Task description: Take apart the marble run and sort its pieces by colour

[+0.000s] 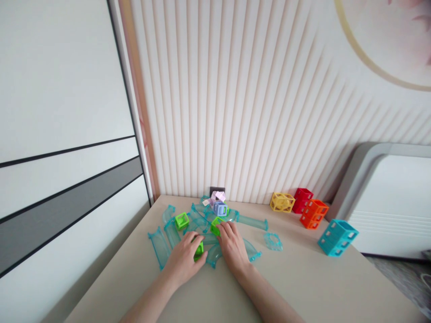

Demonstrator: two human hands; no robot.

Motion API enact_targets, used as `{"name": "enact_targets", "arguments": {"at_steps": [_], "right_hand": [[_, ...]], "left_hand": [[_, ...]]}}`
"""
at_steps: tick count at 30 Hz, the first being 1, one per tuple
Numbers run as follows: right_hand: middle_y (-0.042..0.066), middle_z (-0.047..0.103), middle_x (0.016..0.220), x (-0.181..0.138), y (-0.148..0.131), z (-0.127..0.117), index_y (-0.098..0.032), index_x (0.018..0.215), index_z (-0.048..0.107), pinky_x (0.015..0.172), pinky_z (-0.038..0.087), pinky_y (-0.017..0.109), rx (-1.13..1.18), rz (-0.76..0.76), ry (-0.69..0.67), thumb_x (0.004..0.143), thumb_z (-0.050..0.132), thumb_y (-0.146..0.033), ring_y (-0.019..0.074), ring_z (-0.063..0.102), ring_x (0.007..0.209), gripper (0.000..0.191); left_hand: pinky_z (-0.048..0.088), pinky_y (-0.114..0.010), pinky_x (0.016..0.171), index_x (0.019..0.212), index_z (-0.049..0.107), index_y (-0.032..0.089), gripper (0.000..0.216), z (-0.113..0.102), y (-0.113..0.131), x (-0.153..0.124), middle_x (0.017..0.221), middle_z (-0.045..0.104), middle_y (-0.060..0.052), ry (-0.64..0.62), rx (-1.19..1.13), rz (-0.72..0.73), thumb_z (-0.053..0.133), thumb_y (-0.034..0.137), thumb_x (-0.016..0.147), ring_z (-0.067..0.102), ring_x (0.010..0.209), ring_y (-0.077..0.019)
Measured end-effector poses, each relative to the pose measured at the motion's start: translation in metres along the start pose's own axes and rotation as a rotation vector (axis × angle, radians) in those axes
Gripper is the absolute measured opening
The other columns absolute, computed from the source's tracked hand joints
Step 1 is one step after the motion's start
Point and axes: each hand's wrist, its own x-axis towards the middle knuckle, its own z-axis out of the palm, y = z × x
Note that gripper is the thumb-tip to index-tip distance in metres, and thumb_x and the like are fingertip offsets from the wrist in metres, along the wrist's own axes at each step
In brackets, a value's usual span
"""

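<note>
My left hand rests on a pile of clear teal track pieces, its fingers curled over a green cube block. To its right, my right hand lies on the same pile with its fingertips closed on another green cube block. A third green cube sits just beyond my left hand. Behind the pile, near the wall, a light blue cube and a pink piece lie stacked on more teal pieces.
On the beige table, at the back right, stand a yellow cube, a red block, an orange block and a teal block. A ribbed wall rises behind; the table's left edge drops off beside a panelled wall.
</note>
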Motion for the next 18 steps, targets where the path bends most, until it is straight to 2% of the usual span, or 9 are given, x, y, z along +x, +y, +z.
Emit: {"name": "enact_targets", "arguments": {"at_steps": [2,5,7,12,18], "right_hand": [[0.009,0.068,0.116,-0.0001,0.0003,-0.0004,-0.02,0.118,0.063,0.099,0.054,0.04,0.017,-0.004,-0.004,0.088,0.063,-0.004,0.0268,0.059,0.113,0.034],[0.009,0.068,0.118,-0.0015,0.0017,-0.0001,-0.02,0.119,0.063,0.099,0.054,0.041,0.015,-0.004,0.007,0.091,0.06,-0.004,0.027,0.059,0.115,0.033],[0.01,0.069,0.12,-0.0029,0.0029,0.0001,-0.021,0.118,0.064,0.099,0.053,0.043,0.002,-0.016,0.018,0.092,0.057,-0.004,0.0277,0.058,0.118,0.031],[0.01,0.067,0.13,-0.0047,0.0035,-0.0029,-0.021,0.113,0.065,0.099,0.051,0.044,-0.03,-0.026,0.025,0.093,0.057,-0.005,0.0286,0.057,0.123,0.026],[0.011,0.064,0.134,-0.0063,0.0039,-0.0032,-0.022,0.103,0.065,0.094,0.053,0.044,-0.057,0.002,0.049,0.092,0.059,-0.007,0.0293,0.059,0.119,0.02]], "left_hand": [[0.057,-0.041,0.094,0.126,0.06,0.023,0.038,-0.0002,0.0005,0.0005,0.112,0.065,-0.008,-0.012,0.0,-0.016,0.061,0.025,0.087,0.065,0.107,-0.0261],[0.057,-0.041,0.095,0.146,0.046,0.028,0.06,0.0005,0.0006,0.0004,0.113,0.065,-0.007,-0.024,0.007,-0.017,0.06,0.023,0.088,0.064,0.108,-0.0259],[0.057,-0.042,0.094,0.151,0.04,0.031,0.065,0.0019,-0.0001,-0.0001,0.114,0.065,-0.007,-0.033,0.01,-0.009,0.058,0.024,0.089,0.064,0.108,-0.0258],[0.058,-0.042,0.095,0.139,0.054,0.024,0.049,0.0056,-0.002,-0.001,0.117,0.064,-0.01,-0.024,0.0,-0.007,0.058,0.025,0.09,0.064,0.11,-0.0271],[0.058,-0.042,0.096,0.134,0.058,0.021,0.045,0.0078,-0.0029,-0.0004,0.12,0.065,-0.011,0.017,0.001,-0.008,0.059,0.025,0.09,0.065,0.112,-0.0278]]}}
